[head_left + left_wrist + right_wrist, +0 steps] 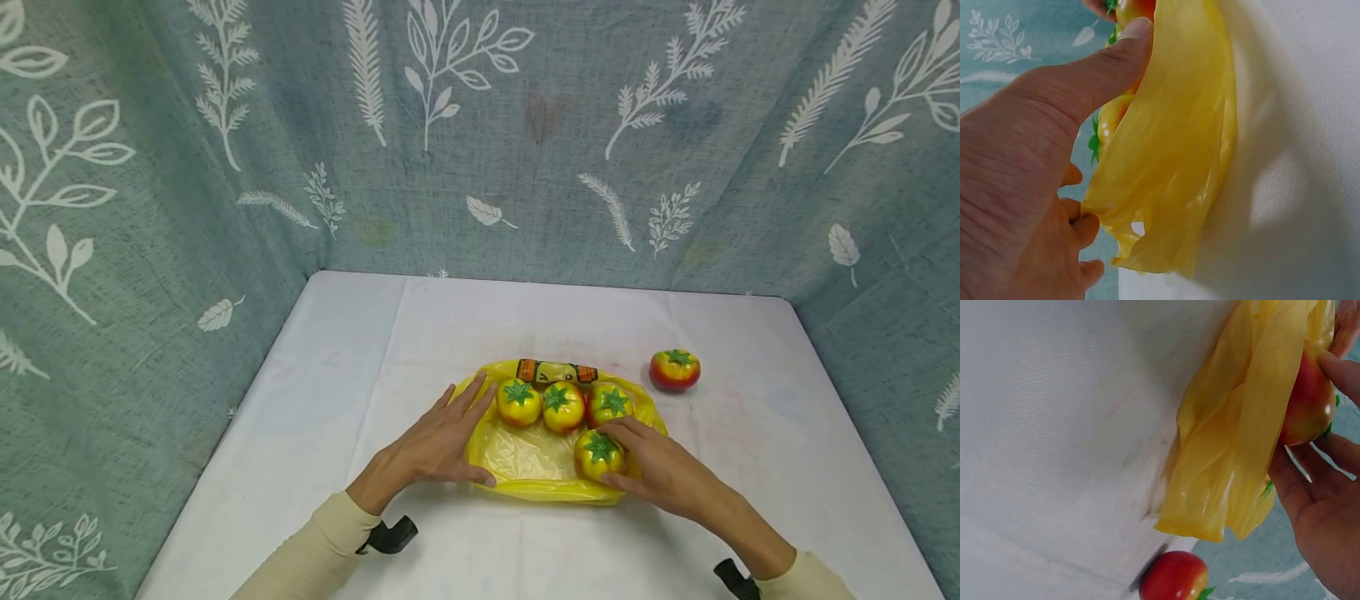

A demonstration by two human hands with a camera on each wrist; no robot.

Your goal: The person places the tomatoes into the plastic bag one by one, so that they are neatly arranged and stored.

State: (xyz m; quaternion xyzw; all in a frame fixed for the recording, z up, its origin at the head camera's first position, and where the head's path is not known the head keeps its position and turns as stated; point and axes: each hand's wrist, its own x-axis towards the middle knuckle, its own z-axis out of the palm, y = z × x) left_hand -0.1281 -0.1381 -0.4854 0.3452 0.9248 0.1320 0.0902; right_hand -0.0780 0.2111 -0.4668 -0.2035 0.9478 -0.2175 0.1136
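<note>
A yellow plastic bag (525,454) lies spread on the table with toy tomatoes in it, red and yellow with green star-shaped tops. Three of them, a left tomato (518,405), a middle tomato (563,409) and a right tomato (609,406), sit in a row along its far side. At the bag's near right corner, my right hand (667,471) holds another tomato (597,457) between thumb and fingers. My left hand (442,437) rests at the bag's left edge with its fingers spread; the left thumb (1107,69) lies along the plastic.
A lone redder tomato (675,370) sits on the white-covered table (360,358), right of and beyond the bag. A leaf-patterned curtain (525,208) hangs behind and at both sides. The bag's far edge carries a printed orange and black picture (557,372).
</note>
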